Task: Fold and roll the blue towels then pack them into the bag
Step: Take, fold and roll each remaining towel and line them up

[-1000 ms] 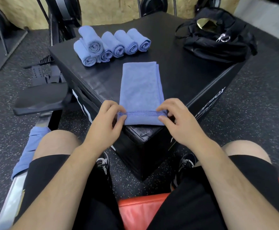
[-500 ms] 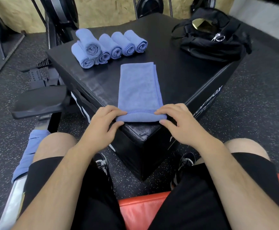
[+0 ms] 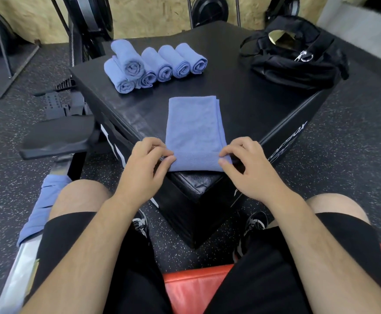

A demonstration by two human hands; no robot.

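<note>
A blue towel point(image 3: 194, 130) folded into a long strip lies on the black box point(image 3: 248, 105), its near end turned over into the start of a roll at the box's corner. My left hand point(image 3: 144, 164) pinches the left end of that roll. My right hand point(image 3: 246, 168) pinches the right end. Several rolled blue towels point(image 3: 155, 64) sit in a row at the box's far left, one stacked on top. The black bag point(image 3: 296, 62) lies open at the far right of the box.
More blue cloth point(image 3: 42, 209) hangs by my left knee on a metal rail. A black padded seat point(image 3: 58, 137) stands left of the box. I sit on a red bench point(image 3: 194, 288). Gym frames and weight plates stand behind on the speckled floor.
Both hands have turned the towel's near hem over and away from me, so the stitched edge is now tucked under and a thicker roll sits at the corner.
</note>
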